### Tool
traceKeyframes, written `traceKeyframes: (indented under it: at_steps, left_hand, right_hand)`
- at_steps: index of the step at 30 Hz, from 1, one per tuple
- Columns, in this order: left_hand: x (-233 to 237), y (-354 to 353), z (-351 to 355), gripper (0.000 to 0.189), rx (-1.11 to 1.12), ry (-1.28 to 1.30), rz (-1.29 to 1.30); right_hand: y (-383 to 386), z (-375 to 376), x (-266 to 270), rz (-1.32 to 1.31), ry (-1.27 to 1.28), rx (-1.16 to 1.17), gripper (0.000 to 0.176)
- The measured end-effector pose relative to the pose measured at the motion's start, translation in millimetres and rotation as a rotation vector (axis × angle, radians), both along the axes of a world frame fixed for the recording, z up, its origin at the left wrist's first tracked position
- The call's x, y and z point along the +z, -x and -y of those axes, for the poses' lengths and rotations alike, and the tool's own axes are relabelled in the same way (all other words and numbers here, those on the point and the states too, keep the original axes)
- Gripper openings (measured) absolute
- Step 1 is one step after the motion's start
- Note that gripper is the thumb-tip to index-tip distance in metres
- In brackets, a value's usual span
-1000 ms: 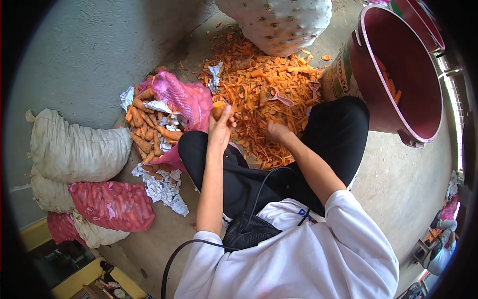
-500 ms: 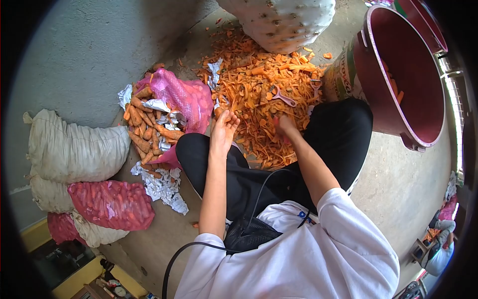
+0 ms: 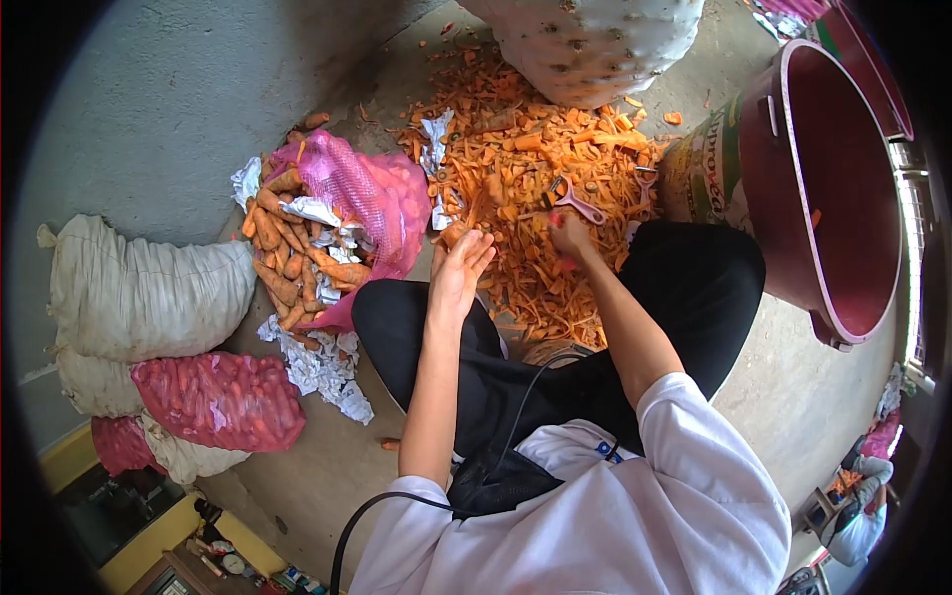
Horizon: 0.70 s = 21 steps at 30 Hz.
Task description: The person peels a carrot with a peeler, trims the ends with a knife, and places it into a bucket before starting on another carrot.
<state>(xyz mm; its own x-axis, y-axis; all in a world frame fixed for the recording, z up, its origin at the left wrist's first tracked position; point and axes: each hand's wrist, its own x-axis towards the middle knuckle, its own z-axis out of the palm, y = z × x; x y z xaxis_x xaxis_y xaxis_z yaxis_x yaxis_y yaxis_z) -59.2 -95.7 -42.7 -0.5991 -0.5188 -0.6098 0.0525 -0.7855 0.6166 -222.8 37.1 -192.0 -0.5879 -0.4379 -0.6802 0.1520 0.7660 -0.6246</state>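
Observation:
My left hand (image 3: pixel 459 273) is closed around a carrot (image 3: pixel 453 235), most of it hidden by the palm and fingers. My right hand (image 3: pixel 570 240) is a fist over the heap of orange peelings (image 3: pixel 535 268). Pink-red bits show at both sides of this fist, like the handle of a peeler; its blade does not show. Just beyond the fist, a pink peeler (image 3: pixel 583 206) lies on the peelings. A second peeler (image 3: pixel 645 180) rests farther right, near the tub.
Unpeeled carrots (image 3: pixel 283 238) spill from a pink mesh bag (image 3: pixel 372 198) on the left, among crumpled paper (image 3: pixel 327 377). White sacks (image 3: pixel 149 288) and a red mesh bag (image 3: pixel 223 402) lie by the wall. A maroon tub (image 3: pixel 773 169) stands right; a large white sack (image 3: pixel 600 45) stands ahead.
The view has shifted slightly, so the tub appears lower and farther right. My left hand has turned a little with the carrot; my right hand stays over the peelings, nearer the loose peeler.

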Motion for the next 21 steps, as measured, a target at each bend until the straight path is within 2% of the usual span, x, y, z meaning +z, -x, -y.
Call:
traceKeyframes:
  at_steps: [2,4,5,7,10,12,13,16,17,20,21]
  left_hand:
    - [-2,4,-1,0.018,-0.021,0.081,0.053]
    - [0,8,-5,0.025,-0.081,0.232,0.104]
    - [5,10,-8,0.038,-0.138,0.325,0.093]
    - [13,15,-15,0.042,-0.159,0.47,0.113]
    - [8,18,-13,0.049,-0.22,0.654,0.11]
    - [6,19,-14,0.05,-0.248,0.719,0.126]
    - [8,19,-14,0.051,-0.252,0.663,0.11]
    - [16,22,-14,0.052,-0.236,0.534,0.048]
    - [17,22,-15,0.051,-0.218,0.515,0.019]
    - [32,23,-11,0.048,-0.253,0.449,-0.039]
    - [36,23,-10,0.047,-0.28,0.423,-0.055]
  right_hand:
    - [2,-12,-33,-0.167,-0.052,0.069,0.024]
    - [-3,-26,-24,-0.258,-0.109,0.124,0.023]
    - [-3,-30,-26,-0.256,-0.105,0.133,0.022]
    - [-2,-33,-35,-0.253,-0.092,0.152,0.02]
    - [-6,-26,-26,-0.732,-0.133,0.141,0.017]
    - [2,-14,-16,-0.837,-0.092,0.087,0.016]
    - [8,-8,-16,-0.89,-0.069,0.062,0.016]
    - [33,1,-22,-0.801,-0.135,0.121,0.022]
    - [36,3,-30,-0.832,-0.15,0.134,0.019]
    - [43,-9,-44,-0.659,-0.2,0.233,0.018]
    - [40,-16,-43,-0.71,-0.227,0.306,0.018]
